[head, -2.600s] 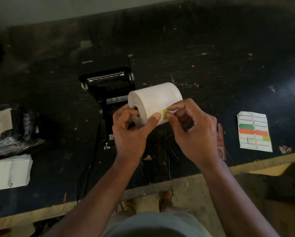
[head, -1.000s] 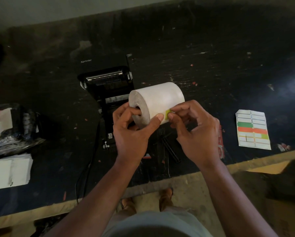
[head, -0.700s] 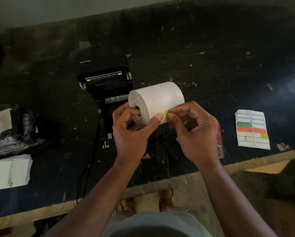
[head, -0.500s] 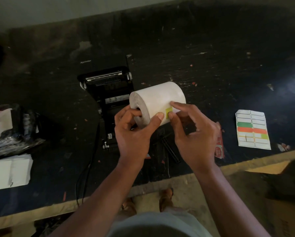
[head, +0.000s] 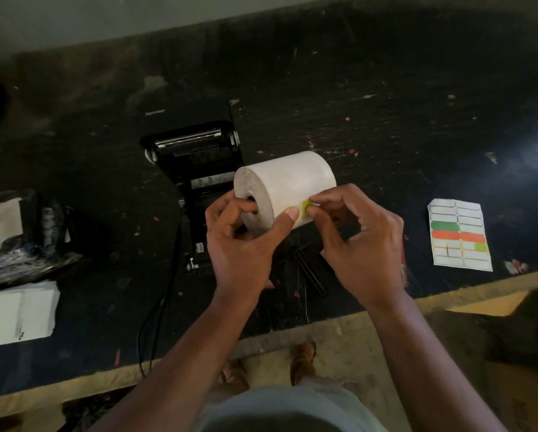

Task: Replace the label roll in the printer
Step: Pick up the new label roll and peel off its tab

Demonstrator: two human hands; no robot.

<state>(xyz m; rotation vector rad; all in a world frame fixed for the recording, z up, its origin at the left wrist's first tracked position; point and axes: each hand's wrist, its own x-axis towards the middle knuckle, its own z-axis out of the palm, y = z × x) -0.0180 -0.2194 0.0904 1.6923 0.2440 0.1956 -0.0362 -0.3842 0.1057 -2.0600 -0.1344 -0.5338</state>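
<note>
I have the fresh label roll (head: 288, 185) held up in the air above the desk (head: 386, 126), just in front of the open Xprinter label printer (head: 196, 157), whose lid is up and whose roll bay looks ready to take it. My left hand (head: 239, 244) is clamped on the roll: a finger is hooked into the core and the thumb presses the outer wrap. My right hand (head: 359, 238) is closed in a pinch at the small yellow-green sealing tab (head: 305, 208) that pins down the roll's loose end; I cannot tell whether the tab has lifted at all.

So I judge the step in hand to be unsealing the new roll, with loading not yet begun. The next move calls for a fingernail under the tab's edge and a slow peel along the wrap, the left hand keeping the roll from turning, so the first label does not tear. Then the free end must face the printer's feed slot before the roll goes into the bay.

A black bar (head: 311, 272) lies on the desk below my hands, perhaps the roll spindle; I cannot be sure.
</note>
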